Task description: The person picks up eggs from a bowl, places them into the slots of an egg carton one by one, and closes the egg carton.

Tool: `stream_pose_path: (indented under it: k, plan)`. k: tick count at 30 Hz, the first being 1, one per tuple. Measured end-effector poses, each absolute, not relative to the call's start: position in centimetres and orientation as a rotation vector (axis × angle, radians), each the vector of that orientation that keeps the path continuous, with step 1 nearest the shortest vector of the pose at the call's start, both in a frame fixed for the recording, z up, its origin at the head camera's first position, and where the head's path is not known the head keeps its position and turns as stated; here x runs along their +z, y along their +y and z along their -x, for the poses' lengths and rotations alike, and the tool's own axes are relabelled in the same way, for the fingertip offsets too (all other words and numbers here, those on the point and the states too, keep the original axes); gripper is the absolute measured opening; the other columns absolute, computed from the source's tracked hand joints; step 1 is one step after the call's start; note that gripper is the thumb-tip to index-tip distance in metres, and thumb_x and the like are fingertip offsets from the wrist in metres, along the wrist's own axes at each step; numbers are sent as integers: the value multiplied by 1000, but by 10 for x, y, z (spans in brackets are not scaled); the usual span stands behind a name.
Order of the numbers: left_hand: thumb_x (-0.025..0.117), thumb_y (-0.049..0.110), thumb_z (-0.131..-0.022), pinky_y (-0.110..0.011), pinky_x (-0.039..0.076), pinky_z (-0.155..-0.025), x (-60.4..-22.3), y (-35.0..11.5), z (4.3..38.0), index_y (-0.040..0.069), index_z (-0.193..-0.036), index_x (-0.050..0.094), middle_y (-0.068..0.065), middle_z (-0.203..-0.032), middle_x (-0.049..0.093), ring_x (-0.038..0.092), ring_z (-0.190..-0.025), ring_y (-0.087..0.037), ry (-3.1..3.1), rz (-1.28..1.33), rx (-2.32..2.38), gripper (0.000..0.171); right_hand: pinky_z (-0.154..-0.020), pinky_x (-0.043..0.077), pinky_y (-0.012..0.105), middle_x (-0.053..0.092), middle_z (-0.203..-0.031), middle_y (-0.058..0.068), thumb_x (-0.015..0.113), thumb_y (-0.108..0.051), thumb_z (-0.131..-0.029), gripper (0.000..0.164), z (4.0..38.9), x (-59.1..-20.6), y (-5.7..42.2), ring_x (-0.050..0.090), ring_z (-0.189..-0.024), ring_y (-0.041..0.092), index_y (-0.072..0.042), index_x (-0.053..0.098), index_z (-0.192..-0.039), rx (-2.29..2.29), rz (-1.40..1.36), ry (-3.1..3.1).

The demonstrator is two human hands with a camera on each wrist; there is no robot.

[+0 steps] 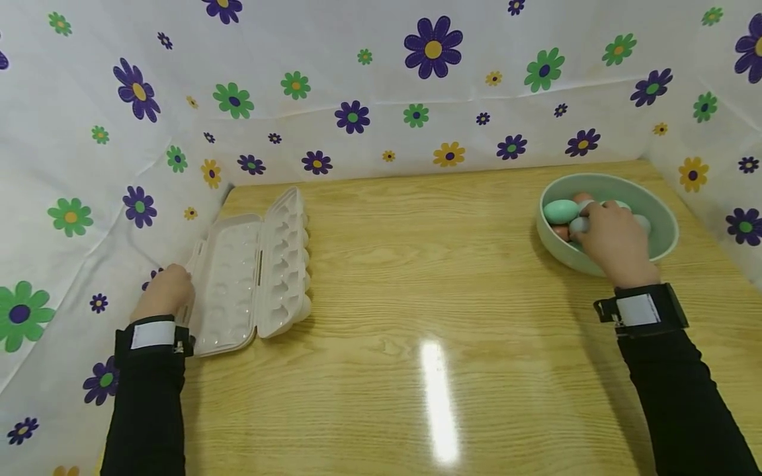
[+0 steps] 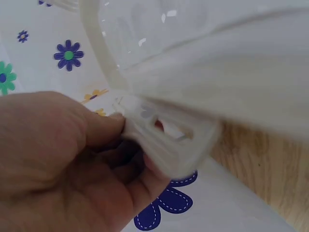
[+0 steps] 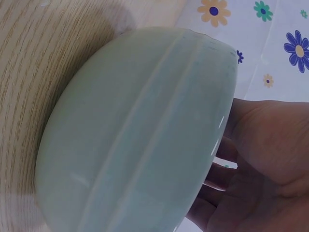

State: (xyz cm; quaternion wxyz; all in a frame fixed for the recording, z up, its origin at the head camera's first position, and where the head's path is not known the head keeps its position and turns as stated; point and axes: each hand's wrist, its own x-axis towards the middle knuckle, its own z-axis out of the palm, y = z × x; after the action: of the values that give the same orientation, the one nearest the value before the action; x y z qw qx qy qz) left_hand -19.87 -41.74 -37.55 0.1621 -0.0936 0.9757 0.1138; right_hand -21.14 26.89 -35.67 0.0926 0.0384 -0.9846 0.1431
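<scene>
Lying open at left, a whitish plastic egg carton (image 1: pixel 229 284) is being pinched by the left hand (image 1: pixel 163 292); the right hand (image 1: pixel 620 243) — finger grip unclear — is touching multicoloured eggs (image 1: pixel 561 212) in a round pale-green bowl (image 1: pixel 557 250).

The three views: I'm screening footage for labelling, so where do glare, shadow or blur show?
Head view: bright glare on the table, soft shadow beside the right sleeve; left wrist view: the egg carton blurred, mostly toward the picture's right; right wrist view: glints on the bowl, shadow beside it.
</scene>
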Motion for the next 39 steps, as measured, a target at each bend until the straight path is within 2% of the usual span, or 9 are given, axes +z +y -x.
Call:
stream_pose_path:
  k: [2,8,12,18,23,31,39]
  plan:
    - [24,10,-97,-40,41,-59,-375,-418,201,-23,-107,38,-21,-79,47,47,-68,-31,2784,210,349,37,-67,39,57,47,-90,31,55,-16,-88,30,212,-356,270,47,-83,48,7,53,-107,422,-108,-2930]
    - [20,21,-100,-45,44,-65,-370,-413,203,-22,-112,34,-29,-91,50,51,-76,-34,2834,68,451,46,-67,39,57,46,-90,31,53,-15,-89,30,213,-357,274,47,-82,47,8,52,-108,410,-121,-2943]
    - [26,29,-101,-40,47,-64,-365,-403,201,-17,-115,33,-23,-92,53,54,-75,-26,2797,16,566,49,-68,39,57,47,-92,30,57,-17,-88,33,214,-360,276,47,-82,46,9,51,-107,404,-127,-2955]
    - [30,37,-100,-42,49,-72,-349,-378,202,-9,-121,38,-14,-91,60,58,-72,-20,2741,-82,691,51,-69,40,57,47,-94,30,60,-18,-87,36,214,-362,278,47,-84,46,9,50,-109,406,-109,-2965]
    - [27,36,-100,-38,47,-64,-334,-349,204,-5,-113,42,-12,-84,57,53,-69,-24,2766,-110,707,46,-71,40,57,47,-96,31,60,-19,-87,38,214,-361,278,47,-86,47,9,50,-112,411,-101,-2970]
    - [23,37,-99,-35,35,-57,-320,-296,208,0,-99,47,-12,-78,54,44,-65,-25,2847,-147,707,44,-73,40,58,47,-99,31,60,-18,-87,39,215,-359,277,47,-88,47,9,49,-112,413,-79,-2983]
    - [22,39,-98,-34,35,-55,-326,-256,219,4,-100,45,-13,-80,52,41,-63,-25,2810,-156,723,42,-70,41,58,47,-96,31,60,-19,-87,37,217,-361,276,47,-86,48,9,50,-109,409,-96,-2974]
